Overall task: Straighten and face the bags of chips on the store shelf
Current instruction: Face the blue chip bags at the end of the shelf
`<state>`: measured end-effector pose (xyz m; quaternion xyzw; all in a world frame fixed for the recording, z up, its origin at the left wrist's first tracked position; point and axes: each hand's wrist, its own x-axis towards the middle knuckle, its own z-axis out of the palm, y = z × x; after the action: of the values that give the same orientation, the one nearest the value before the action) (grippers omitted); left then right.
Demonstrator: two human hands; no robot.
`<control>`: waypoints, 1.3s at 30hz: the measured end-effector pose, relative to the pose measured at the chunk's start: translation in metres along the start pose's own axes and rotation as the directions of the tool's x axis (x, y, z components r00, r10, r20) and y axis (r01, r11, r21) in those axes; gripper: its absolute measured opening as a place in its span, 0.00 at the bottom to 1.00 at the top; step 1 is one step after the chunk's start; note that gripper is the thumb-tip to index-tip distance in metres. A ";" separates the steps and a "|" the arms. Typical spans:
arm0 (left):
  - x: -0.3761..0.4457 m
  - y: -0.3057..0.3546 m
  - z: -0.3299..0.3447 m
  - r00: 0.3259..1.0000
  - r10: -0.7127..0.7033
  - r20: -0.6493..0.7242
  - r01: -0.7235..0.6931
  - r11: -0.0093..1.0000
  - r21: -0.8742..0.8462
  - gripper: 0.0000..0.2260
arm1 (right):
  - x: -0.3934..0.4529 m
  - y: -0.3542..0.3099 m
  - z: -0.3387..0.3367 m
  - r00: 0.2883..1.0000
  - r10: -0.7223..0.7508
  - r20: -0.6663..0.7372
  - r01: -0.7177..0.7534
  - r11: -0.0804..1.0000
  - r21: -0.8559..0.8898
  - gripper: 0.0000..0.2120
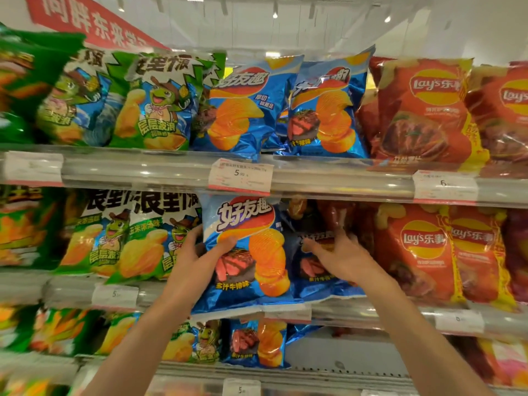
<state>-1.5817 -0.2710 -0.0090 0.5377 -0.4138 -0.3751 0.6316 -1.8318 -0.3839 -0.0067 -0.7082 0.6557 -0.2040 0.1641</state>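
On the middle shelf a blue steak-flavour chip bag (251, 252) stands upright at the front edge, face out. My left hand (200, 250) grips its left side, thumb across the front and fingers behind. To its right a second blue bag (317, 278) sits further back in shadow. My right hand (340, 252) reaches in and rests on the front of that bag with spread fingers. Whether those fingers pinch it is unclear.
Green chip bags (137, 238) fill the left of the middle shelf, red Lay's bags (423, 252) the right. The upper shelf holds green, blue (243, 110) and red bags. A price-tag rail (240, 175) runs along each shelf edge. More bags stand on the shelf below.
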 end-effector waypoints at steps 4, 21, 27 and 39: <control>0.000 0.000 -0.009 1.000 -0.001 0.003 0.001 1.000 -0.008 0.25 | 0.002 0.001 0.016 0.999 0.006 0.045 -0.007 1.000 0.019 0.50; -0.007 0.007 -0.008 0.999 0.022 0.029 -0.022 1.000 0.000 0.25 | 0.047 -0.010 0.050 0.940 -0.151 -0.305 0.198 0.972 0.129 0.46; -0.006 0.006 -0.008 0.999 0.044 0.024 -0.044 0.999 0.011 0.26 | 0.051 -0.002 0.047 0.967 -0.194 -0.164 0.222 0.958 0.180 0.45; -0.002 -0.001 0.057 0.987 0.081 0.137 -0.086 0.996 0.029 0.15 | -0.049 0.002 0.009 0.957 -0.240 -0.161 0.284 0.670 0.686 0.23</control>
<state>-1.6354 -0.2902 -0.0056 0.5039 -0.4847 -0.3767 0.6076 -1.8313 -0.3355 -0.0192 -0.6727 0.4244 -0.4792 0.3712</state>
